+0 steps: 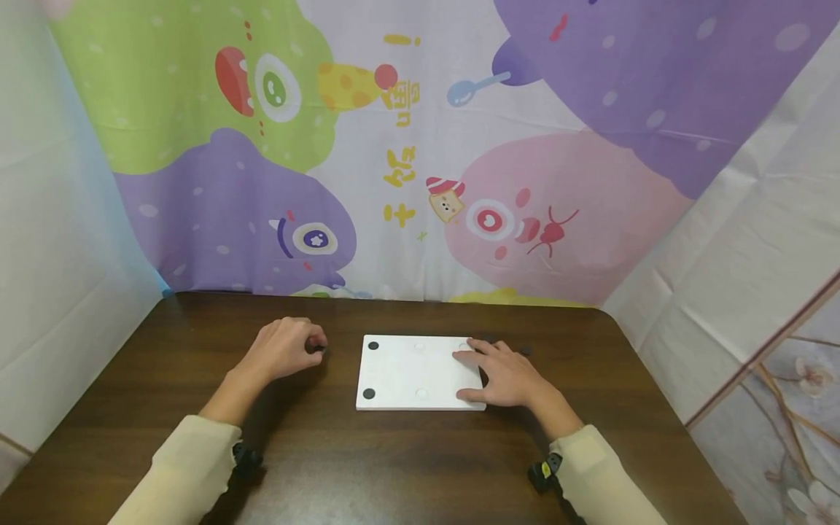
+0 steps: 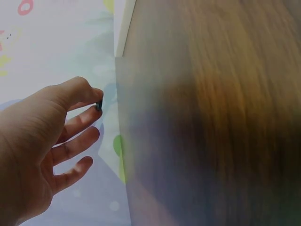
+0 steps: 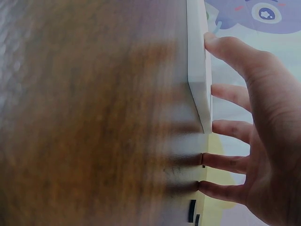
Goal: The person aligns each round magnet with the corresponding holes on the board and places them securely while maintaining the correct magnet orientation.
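A white rectangular board [image 1: 420,372] lies on the table, with a black disc [image 1: 373,345] at its far left corner and another black disc [image 1: 369,394] at the near left one. Shallow round recesses show along its middle and at the far right corner. To the left of the board, my left hand [image 1: 282,348] pinches a small black disc [image 2: 99,104] between thumb and index finger, its other fingers loosely bent. My right hand [image 1: 508,375] spreads over the board's right end, thumb and nearest fingertips on the surface. It hides the near right corner partly.
Beyond the right hand, small black pieces [image 3: 192,211] lie on the brown wooden table [image 1: 420,467]. A patterned curtain [image 1: 394,255] hangs along the table's far edge, and pale cloth [image 1: 695,270] closes off the sides. Each wrist wears a small black camera [image 1: 543,472].
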`<state>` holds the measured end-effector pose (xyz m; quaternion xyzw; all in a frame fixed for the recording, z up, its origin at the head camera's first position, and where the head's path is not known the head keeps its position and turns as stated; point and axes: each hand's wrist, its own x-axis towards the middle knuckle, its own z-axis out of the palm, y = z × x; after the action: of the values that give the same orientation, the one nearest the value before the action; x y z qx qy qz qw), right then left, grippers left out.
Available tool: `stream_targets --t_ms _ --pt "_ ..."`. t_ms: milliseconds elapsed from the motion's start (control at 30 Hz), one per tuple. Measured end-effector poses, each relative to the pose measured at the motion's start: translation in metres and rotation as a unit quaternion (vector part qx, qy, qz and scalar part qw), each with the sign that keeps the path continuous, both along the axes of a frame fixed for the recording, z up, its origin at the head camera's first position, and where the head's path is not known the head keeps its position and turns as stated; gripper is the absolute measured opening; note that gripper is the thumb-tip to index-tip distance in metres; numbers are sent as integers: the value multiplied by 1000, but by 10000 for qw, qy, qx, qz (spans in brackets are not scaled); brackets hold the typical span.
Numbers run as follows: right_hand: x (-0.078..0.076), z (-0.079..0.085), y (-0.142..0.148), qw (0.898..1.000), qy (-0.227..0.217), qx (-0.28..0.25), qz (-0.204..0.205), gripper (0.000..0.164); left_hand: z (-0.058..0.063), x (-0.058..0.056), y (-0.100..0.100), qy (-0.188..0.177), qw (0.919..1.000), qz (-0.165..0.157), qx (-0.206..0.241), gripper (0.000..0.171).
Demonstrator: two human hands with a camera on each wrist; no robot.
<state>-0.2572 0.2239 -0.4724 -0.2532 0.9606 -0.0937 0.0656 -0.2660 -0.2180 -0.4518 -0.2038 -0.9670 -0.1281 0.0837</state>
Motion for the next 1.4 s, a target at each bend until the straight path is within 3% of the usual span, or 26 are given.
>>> stream_targets --t_ms 633,1400 --pt "1 -1 -1 10000 -45 -9 -44 83 -3 -11 22 -39 9998 -40 -190 9" --pt "1 1 -2 10000 -23 6 -33 84 -6 -19 59 25 9991 -370 -213 10"
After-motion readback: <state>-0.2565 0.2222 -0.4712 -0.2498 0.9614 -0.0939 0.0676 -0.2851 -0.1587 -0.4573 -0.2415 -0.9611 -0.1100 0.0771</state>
